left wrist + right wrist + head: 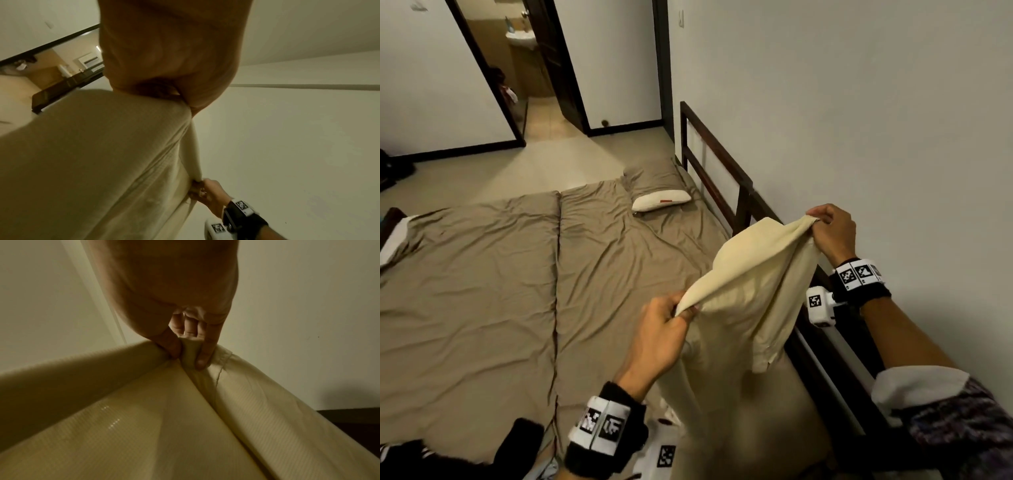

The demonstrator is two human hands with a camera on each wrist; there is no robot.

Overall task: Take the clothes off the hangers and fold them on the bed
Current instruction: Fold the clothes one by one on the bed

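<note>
One cream garment (743,291) hangs in the air between two hands, above the 4 o'clock corner of the bed (482,291). The left hand (664,329) pinches one upper corner at about 6 o'clock of the head view; the right hand (832,233) pinches the other corner at about 3 o'clock, higher and nearer the wall (859,102). Both hands are closed tight on the cloth, thumbs against curled fingers. The cloth is soft and finely ribbed, with a stitched hem near the right-hand grip; it sags in a wide fold between the grips and drapes down in long creases.

Two mattresses in wrinkled taupe sheets lie side by side with a seam between them. One white pillow (661,202) sits at 12 o'clock of the garment, beside a dark wooden bed rail (709,161). Each wrist carries one black band with square printed markers.

Only the head view shows the bed, the pillow and an open doorway with a sink (521,39). The right wrist view alone shows the ribbing and the hem up close. The left wrist view shows the right hand from below, against the pale wall
</note>
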